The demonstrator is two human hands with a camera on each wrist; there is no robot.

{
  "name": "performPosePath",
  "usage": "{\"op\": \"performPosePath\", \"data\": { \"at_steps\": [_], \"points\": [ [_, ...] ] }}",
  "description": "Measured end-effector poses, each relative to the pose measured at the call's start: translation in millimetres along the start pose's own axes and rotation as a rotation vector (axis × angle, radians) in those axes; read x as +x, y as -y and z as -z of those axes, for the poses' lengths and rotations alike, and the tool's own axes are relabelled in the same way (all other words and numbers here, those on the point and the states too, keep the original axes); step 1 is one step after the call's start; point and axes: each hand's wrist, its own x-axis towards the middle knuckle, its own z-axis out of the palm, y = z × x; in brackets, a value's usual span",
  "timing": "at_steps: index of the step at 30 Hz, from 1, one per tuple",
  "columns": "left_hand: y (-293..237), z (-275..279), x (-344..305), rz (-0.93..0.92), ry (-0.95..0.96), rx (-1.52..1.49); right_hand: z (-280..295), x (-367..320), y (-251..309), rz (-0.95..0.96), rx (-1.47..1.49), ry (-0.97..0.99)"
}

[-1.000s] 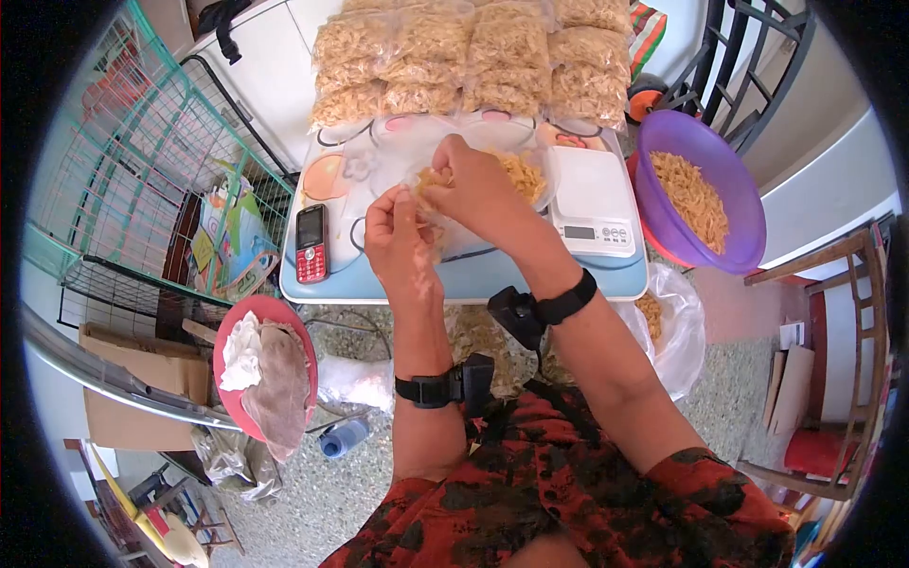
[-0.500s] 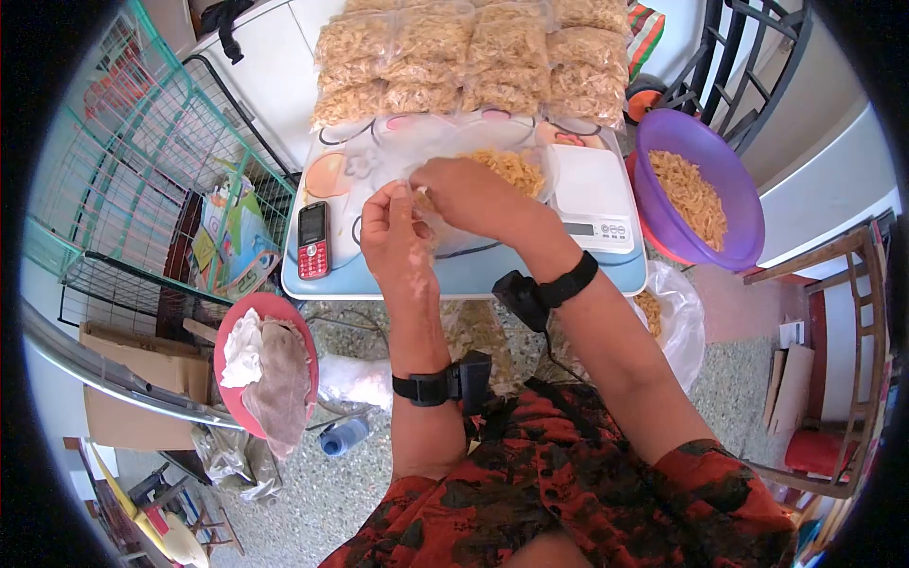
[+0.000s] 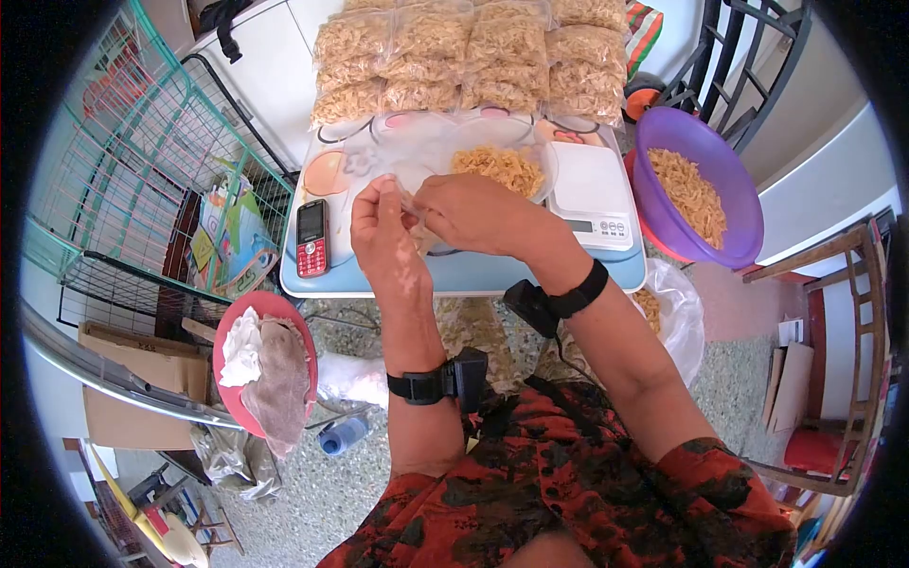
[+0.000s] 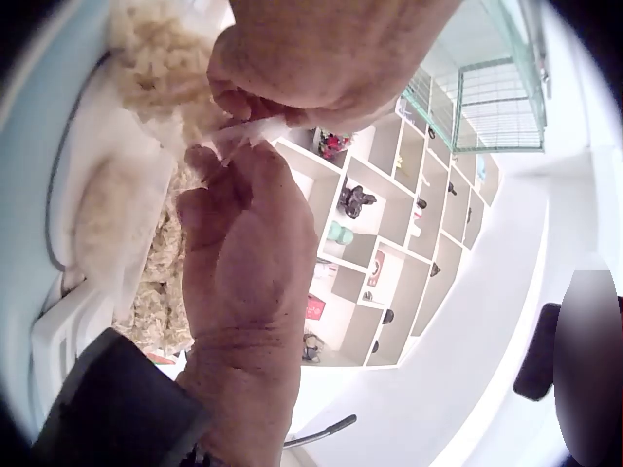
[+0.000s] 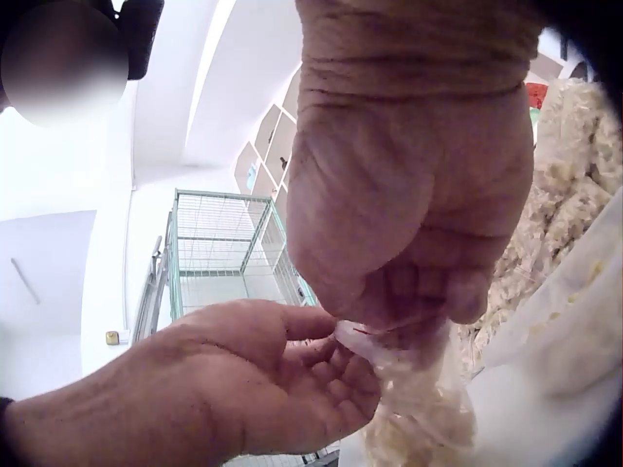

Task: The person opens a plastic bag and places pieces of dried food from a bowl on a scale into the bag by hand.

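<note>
Both hands pinch the top edge of a clear plastic bag (image 5: 419,413) holding pale yellow strips, above the front part of the table. The left hand (image 3: 393,246) grips it between thumb and curled fingers. Close beside it on the right, the right hand (image 3: 483,216) has its fingers curled on the same edge. In the left wrist view the left hand (image 4: 248,253) is below and the right hand (image 4: 331,53) above, with bag film (image 4: 255,130) between them. A heap of yellow strips (image 3: 497,168) lies in a clear dish just beyond the right hand.
Filled bags (image 3: 431,57) are stacked along the table's back. A white scale (image 3: 592,194) stands right of the dish, a red phone (image 3: 311,237) at the left edge. Right of the table is a purple basin (image 3: 748,213) of strips; a red basin (image 3: 227,379) is lower left.
The right hand has come down from above the left hand to beside it, uncovering more of the strip heap. The left hand has shifted slightly left, and both still hold the bag.
</note>
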Motion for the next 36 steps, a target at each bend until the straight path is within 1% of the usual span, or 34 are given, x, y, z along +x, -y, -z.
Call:
{"op": "performPosePath", "data": {
  "at_steps": [2, 5, 8, 11, 14, 17, 20, 21, 24, 25, 26, 28, 29, 32, 35, 36],
  "points": [
    [-2.8, -0.5, -2.6, 0.014, 0.017, 0.016, 0.9, 0.9, 0.2, -0.021, 0.012, 0.005],
    [-3.4, 4.0, 1.3, -0.015, 0.028, 0.021, -8.8, -0.4, -9.6, 0.179, 0.200, -0.396],
    [-13.8, 3.2, 1.7, 0.006, 0.069, 0.069, 0.4, 4.7, -6.7, 0.204, 0.279, -0.738],
    [-21.8, 3.4, 0.0, 0.002, 0.133, 0.137, 1.4, 9.1, -9.5, 0.267, 0.056, -0.777],
    [-28.0, 5.3, 1.0, -0.019, 0.182, 0.178, 3.0, 9.6, -5.5, 0.228, 0.047, -0.590],
    [-35.3, 8.4, 2.7, -0.095, 0.098, 0.205, 0.8, 16.9, -6.7, 0.087, 0.077, -0.507],
    [-45.3, 17.9, 5.4, -0.213, -0.100, 0.409, 1.6, 20.3, 0.5, -0.089, 0.279, -0.485],
    [-42.1, 25.4, 10.4, -0.310, -0.146, 0.452, 0.3, 21.5, 1.2, -0.108, 0.306, -0.507],
    [-49.2, 46.8, 14.7, -0.296, -0.128, 0.472, -5.6, 25.3, 4.6, -0.175, 0.380, -0.572],
    [-56.5, 50.0, 8.3, -0.211, -0.029, 0.483, -7.0, 26.0, 7.3, -0.207, 0.396, -0.596],
    [-61.7, 48.4, 2.2, -0.117, -0.009, 0.542, -8.7, 27.1, 9.3, -0.239, 0.412, -0.619],
    [-70.7, 36.5, -10.7, 0.073, 0.029, 0.655, -18.0, 33.1, 9.5, -0.233, 0.519, -0.653],
    [-62.7, 41.4, -8.1, -0.044, 0.050, 0.891, -21.6, 35.6, 9.5, -0.229, 0.572, -0.670],
    [-66.5, 29.1, -18.8, 0.012, 0.136, 0.908, -22.7, 31.5, 21.0, -0.255, 0.707, -0.665],
    [-56.3, 37.4, -16.1, -0.023, 0.115, 0.792, -21.7, 22.4, 24.5, -0.266, 0.739, -0.636],
    [-57.0, 35.9, -15.6, -0.088, 0.084, 0.764, -21.1, 19.0, 23.6, -0.268, 0.715, -0.616]
  ]
}}
